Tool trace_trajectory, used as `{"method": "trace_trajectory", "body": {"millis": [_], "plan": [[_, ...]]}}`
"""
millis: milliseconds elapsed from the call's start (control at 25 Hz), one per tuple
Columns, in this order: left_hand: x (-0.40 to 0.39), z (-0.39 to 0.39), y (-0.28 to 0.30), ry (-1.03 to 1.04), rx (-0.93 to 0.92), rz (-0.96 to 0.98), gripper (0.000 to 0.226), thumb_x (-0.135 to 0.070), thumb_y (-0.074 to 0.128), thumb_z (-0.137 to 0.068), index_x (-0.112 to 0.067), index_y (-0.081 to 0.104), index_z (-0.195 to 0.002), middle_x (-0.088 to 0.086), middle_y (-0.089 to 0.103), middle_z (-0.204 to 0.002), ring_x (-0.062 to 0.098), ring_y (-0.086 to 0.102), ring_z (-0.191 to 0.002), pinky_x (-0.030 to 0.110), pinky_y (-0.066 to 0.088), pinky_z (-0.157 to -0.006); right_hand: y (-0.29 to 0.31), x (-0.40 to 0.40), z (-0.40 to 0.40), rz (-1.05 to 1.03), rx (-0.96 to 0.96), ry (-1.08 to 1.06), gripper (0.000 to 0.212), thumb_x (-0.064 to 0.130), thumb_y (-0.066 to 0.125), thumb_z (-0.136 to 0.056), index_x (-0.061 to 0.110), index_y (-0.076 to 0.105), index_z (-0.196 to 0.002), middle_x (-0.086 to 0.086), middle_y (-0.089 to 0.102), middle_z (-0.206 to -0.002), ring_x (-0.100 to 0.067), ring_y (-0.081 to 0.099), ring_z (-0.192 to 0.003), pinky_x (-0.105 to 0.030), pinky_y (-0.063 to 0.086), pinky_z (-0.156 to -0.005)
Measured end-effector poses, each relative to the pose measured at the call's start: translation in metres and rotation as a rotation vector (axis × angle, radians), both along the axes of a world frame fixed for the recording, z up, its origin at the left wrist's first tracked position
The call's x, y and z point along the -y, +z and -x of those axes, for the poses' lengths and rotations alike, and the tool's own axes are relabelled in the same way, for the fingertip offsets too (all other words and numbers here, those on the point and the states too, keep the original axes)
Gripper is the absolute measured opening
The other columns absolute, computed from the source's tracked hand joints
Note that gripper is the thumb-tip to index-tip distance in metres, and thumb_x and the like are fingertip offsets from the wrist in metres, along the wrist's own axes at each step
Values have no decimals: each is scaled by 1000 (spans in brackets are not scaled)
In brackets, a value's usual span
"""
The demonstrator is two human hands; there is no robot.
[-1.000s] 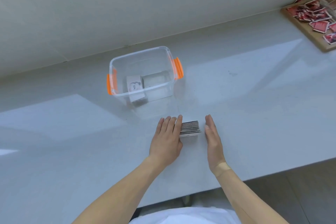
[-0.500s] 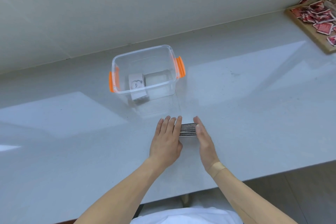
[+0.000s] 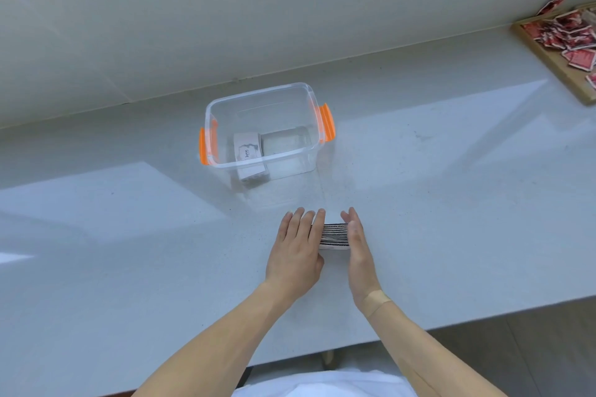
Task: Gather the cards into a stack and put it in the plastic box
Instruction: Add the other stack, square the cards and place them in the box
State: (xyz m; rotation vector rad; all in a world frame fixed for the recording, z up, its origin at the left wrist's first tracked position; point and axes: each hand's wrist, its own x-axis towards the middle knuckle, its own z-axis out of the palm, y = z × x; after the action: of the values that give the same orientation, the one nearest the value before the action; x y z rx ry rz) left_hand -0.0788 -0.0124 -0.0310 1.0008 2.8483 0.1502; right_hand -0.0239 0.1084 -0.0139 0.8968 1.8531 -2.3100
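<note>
Since a moment ago, when a gap still lay between it and the cards, my right hand (image 3: 356, 243) has closed in from the right and now stands on its edge against the stack of cards (image 3: 334, 236). Its fingers (image 3: 350, 219) are straight and together, not curled round anything, and the palm presses the stack's right side. My left hand (image 3: 298, 248) lies flat, palm down, on the bench (image 3: 129, 235), fingers stretched out and barely spread, with the forefinger side touching the stack's left side. So the cards are squeezed between both hands, neither one gripping them. They stand on their edges (I see dark and pale stripes along the top), near the bench's front edge, a little right of its middle as I see it.

A tan plaster (image 3: 375, 301) crosses my right wrist.

Farther toward the back edge, apart from my hands and a little to the left, sits the clear plastic box (image 3: 258, 100) with an orange latch (image 3: 327, 122) on each short side and no lid on it. Inside it, at the left, lies a white card (image 3: 247, 147) with a word printed on it, probably "love", though the print is small.

At the far right corner of the bench lies a wooden board (image 3: 548, 56) strewn with red packets (image 3: 577, 39).
</note>
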Motion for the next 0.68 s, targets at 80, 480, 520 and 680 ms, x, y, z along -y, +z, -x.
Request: {"method": "trace_trajectory", "body": {"millis": [80,480,520,680], "plan": [[1,-1,1,-7,0,1,80,-18,57,-75,-7,24,-147,10,47,-138,34,37,-136,49,25,-118,3,-4,-2,8,-10,73,55,49,39,-97,36,23,-148,17,34,-151,10,28,-133,-26,17,-113],[10,-8,2,-44,29,-35,74,-16,62,-67,-5,43,-138,5,60,-124,31,52,-127,47,31,-115,-1,-23,26,-1313,26,829,63,31,62,-83,20,35,-138,5,53,-127,-21,47,-116,-33,40,-90],[11,-9,2,-53,35,-39,72,-15,62,-67,-6,45,-136,4,60,-122,30,53,-125,46,34,-113,-4,-21,25,-1349,34,836,55,32,60,-85,20,39,-134,4,55,-122,-21,49,-110,-33,42,-84],[12,-4,3,-31,43,-100,51,-9,55,-72,-9,52,-123,3,60,-112,28,56,-113,42,39,-109,-9,-25,27,-1369,-13,841,32,31,61,-88,21,50,-116,4,58,-109,-23,52,-100,-33,43,-75]]}}
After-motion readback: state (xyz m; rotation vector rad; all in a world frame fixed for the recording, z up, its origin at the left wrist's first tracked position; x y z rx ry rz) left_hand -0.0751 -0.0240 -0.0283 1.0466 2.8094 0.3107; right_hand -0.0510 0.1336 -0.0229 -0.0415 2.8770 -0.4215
